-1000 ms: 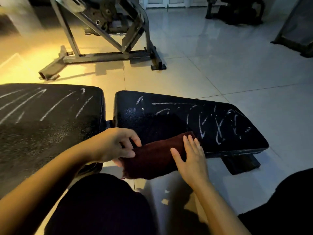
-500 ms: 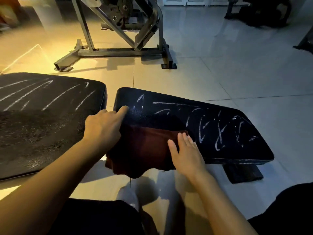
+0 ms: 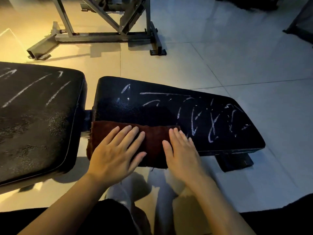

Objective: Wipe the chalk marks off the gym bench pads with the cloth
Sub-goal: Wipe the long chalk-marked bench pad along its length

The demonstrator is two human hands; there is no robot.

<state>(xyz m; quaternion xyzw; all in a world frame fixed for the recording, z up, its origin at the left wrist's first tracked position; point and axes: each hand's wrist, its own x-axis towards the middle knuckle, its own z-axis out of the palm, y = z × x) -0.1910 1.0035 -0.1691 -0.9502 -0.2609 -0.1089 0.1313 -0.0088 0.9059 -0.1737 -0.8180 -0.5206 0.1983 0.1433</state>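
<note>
Here, all places are given from the narrow black padded bench seat [image 3: 169, 112].
Cloth: a dark maroon terry cloth [image 3: 152, 141] lies spread over the seat's near left edge and hangs over its front side.
Left hand: the left hand [image 3: 116, 153] lies flat on the cloth, fingers straight and spread, gripping nothing.
Right hand: the right hand [image 3: 181, 150] presses flat on the cloth's right end, fingers straight and together.
Chalk: white chalk scribbles [image 3: 211, 119] cover the seat's surface right of the cloth.
Back pad: the wide black back pad [image 3: 39, 116], left of the seat, bears fainter, perhaps smeared, streaks.
Frame: a grey steel machine frame [image 3: 105, 36] stands beyond the seat.
</note>
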